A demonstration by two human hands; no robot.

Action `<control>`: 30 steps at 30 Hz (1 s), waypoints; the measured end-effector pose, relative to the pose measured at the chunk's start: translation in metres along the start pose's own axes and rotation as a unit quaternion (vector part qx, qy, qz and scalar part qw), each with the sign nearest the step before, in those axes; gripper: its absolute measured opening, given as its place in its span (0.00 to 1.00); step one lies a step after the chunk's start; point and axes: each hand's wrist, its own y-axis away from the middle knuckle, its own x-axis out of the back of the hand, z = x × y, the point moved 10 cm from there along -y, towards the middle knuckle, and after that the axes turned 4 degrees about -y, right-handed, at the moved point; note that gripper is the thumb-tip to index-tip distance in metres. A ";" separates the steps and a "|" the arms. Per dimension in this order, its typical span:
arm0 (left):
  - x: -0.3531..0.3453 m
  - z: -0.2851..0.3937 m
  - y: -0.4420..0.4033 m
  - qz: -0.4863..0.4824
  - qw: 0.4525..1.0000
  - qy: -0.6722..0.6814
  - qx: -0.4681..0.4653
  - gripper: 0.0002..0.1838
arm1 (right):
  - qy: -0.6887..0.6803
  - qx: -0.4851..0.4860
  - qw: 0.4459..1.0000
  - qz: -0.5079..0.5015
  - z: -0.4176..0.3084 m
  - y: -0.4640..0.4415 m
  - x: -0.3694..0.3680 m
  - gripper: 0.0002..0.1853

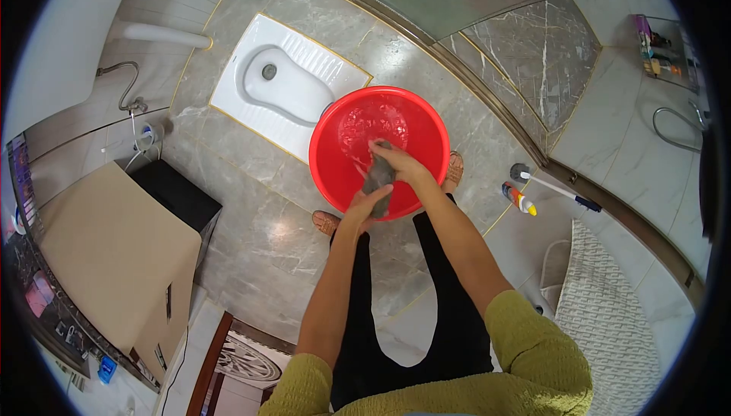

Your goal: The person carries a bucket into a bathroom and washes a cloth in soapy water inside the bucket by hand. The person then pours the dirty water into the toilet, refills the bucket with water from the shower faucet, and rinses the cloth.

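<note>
Between my two hands is a grey, bunched-up cloth, which looks wet. My left hand is closed on its lower end, and my right hand grips the upper end. Both are above a large red plastic basin. Water with a bubbly, rippled surface shows in the basin's far part. The basin stands on the tiled floor between my feet. Its near side is partly covered by my hands and the cloth.
A white squat toilet adjoins the basin at the upper left. To the right on the floor are a bottle with a yellow cap and a white-handled brush. A textured white mat hangs or lies at lower right. A beige-topped cabinet stands left.
</note>
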 end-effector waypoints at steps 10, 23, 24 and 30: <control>0.018 0.033 -0.045 0.218 0.817 -0.530 -0.068 0.21 | 0.581 0.028 0.777 0.243 -0.012 -0.059 0.029 0.24; -0.097 0.036 0.054 -0.342 0.681 0.644 0.070 0.29 | -0.059 0.018 0.928 -0.367 -0.044 0.085 -0.084 0.40; -0.103 0.041 0.057 -0.361 0.616 0.698 0.062 0.30 | -0.158 0.065 0.911 -0.374 -0.051 0.099 -0.084 0.41; -0.116 0.081 0.079 -0.280 0.529 0.799 -0.058 0.29 | -0.402 0.161 0.871 -0.231 -0.032 0.105 -0.051 0.27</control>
